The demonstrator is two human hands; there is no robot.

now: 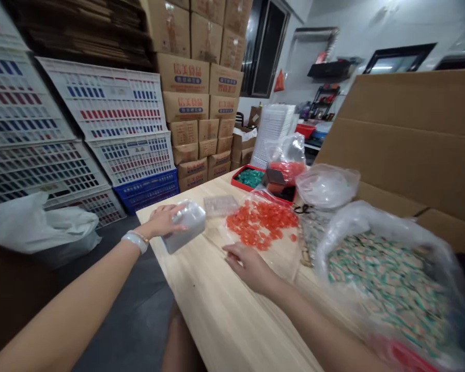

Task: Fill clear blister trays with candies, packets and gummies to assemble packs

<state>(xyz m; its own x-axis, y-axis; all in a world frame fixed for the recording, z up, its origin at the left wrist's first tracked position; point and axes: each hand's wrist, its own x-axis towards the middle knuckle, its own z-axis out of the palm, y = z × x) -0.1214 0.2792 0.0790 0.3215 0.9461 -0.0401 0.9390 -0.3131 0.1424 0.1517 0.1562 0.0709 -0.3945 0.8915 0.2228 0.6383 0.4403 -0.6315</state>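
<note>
My left hand (164, 221), with a pale bracelet at its wrist, wraps over a stack of clear plastic trays (189, 226) at the left edge of the wooden table (213, 289). Beside it lies a flat clear plastic tray (220, 204). My right hand (248, 263) is over the middle of the table with its index finger and thumb apart, and I see nothing in it. Just beyond its fingers, a loose pile of small orange pieces (263, 219) is spread on clear plastic film. Blur hides what the pieces are.
To the right sits a big clear bag of small green-and-beige packets (387, 284). A red tray of green pieces (250, 177) and a bag of red pieces (289, 168) stand at the far end. Crates (132, 155) and stacked cartons (189, 77) line the left and back.
</note>
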